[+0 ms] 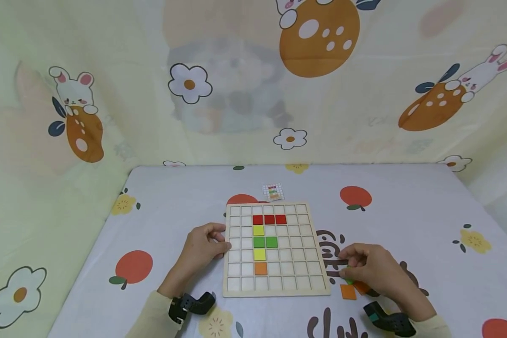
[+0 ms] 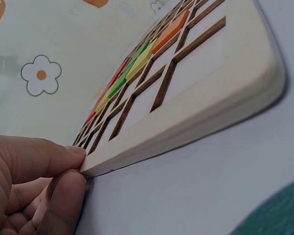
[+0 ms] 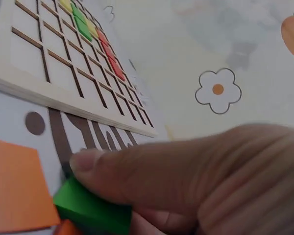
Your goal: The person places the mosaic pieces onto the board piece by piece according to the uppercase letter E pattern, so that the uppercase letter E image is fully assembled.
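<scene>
A wooden grid board [image 1: 276,295] lies flat on the table. Near its top is a row of three red tiles [image 1: 269,219]; below, in one column, come a yellow tile [image 1: 258,230], two green tiles side by side [image 1: 265,242], another yellow tile [image 1: 259,254] and an orange tile [image 1: 260,268]. My left hand [image 1: 203,246] pinches the board's left edge between thumb and finger. To the right of the board, my right hand [image 1: 376,267] pinches a loose green tile [image 3: 90,208], partly hidden under the thumb. Beside it lies a loose orange tile [image 1: 348,292].
A small printed card [image 1: 273,192] with a coloured grid pattern lies just behind the board. Another orange tile [image 1: 361,287] is partly covered by my right hand. A patterned cloth [image 1: 236,112] hangs behind the table.
</scene>
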The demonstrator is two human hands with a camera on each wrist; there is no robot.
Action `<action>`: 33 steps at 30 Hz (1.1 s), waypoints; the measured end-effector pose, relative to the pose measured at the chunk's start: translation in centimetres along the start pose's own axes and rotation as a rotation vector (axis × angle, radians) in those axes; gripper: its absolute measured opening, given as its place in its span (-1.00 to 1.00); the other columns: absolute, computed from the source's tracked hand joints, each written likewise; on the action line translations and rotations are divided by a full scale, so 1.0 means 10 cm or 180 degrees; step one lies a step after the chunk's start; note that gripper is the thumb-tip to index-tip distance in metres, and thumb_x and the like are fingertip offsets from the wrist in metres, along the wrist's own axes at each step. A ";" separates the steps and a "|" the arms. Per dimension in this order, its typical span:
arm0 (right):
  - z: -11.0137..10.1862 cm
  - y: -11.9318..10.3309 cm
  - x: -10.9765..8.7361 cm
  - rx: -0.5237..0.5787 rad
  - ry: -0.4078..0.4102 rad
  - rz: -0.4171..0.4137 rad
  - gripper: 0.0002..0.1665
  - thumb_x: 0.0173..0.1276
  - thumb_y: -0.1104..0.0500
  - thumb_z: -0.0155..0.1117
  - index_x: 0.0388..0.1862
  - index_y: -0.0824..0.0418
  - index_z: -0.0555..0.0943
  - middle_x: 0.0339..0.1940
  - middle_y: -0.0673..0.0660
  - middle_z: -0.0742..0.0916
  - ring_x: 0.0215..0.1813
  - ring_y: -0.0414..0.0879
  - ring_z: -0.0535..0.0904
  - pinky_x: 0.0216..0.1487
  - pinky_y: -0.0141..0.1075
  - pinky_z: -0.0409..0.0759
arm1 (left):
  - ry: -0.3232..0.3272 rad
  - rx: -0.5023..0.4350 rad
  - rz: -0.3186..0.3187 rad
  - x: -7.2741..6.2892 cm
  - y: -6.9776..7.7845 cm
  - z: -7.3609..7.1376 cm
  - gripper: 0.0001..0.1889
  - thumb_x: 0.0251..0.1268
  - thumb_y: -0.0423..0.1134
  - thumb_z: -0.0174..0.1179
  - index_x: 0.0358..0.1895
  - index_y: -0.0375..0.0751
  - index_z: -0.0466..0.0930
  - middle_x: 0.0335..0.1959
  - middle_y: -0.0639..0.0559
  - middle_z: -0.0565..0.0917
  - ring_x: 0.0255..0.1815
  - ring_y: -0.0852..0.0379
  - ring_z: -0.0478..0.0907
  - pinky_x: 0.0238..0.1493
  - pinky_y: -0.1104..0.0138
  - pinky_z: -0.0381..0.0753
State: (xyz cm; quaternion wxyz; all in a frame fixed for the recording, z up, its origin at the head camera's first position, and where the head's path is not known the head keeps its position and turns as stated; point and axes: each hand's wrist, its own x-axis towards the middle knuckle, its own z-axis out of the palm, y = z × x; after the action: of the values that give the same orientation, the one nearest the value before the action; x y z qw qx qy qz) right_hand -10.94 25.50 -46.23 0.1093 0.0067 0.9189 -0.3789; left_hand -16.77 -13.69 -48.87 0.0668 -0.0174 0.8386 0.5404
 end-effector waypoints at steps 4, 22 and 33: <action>-0.01 0.03 0.06 0.0287 -0.0116 0.0018 -0.60 0.19 0.23 0.59 0.00 0.29 0.72 -0.39 0.12 0.62 -0.35 -0.02 0.56 -0.45 -0.28 0.61 | 0.0012 0.0014 -0.0010 0.00 0.00 0.00 -0.55 0.16 -0.46 0.47 0.16 -0.32 0.67 -0.31 -0.04 0.63 -0.49 0.15 0.56 -0.44 0.40 0.70; 0.02 -0.12 0.14 -0.0003 -0.0076 -0.0242 -0.71 0.32 0.24 0.49 0.01 0.22 0.78 -0.41 0.05 0.62 -0.33 -0.05 0.56 -0.55 -0.30 0.55 | 0.0027 0.0062 0.0018 -0.01 0.02 0.01 -0.55 0.17 -0.47 0.46 0.16 -0.33 0.66 -0.33 -0.03 0.63 -0.51 0.14 0.56 -0.43 0.40 0.70; 0.02 -0.17 0.17 -0.0208 -0.0140 -0.0221 -0.61 0.15 0.34 0.52 0.00 0.29 0.76 -0.42 0.06 0.59 -0.36 -0.06 0.50 -0.52 -0.35 0.47 | 0.0026 0.0040 0.0033 0.00 0.01 0.00 -0.56 0.17 -0.45 0.47 0.16 -0.32 0.67 -0.32 -0.03 0.63 -0.49 0.13 0.53 -0.44 0.41 0.70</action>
State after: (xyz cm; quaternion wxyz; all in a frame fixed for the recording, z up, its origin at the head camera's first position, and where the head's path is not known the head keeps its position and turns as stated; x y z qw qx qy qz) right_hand -12.70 23.98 -45.54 0.1164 -0.0371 0.9278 -0.3524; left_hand -16.74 -13.65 -48.77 0.0607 -0.0149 0.8423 0.5354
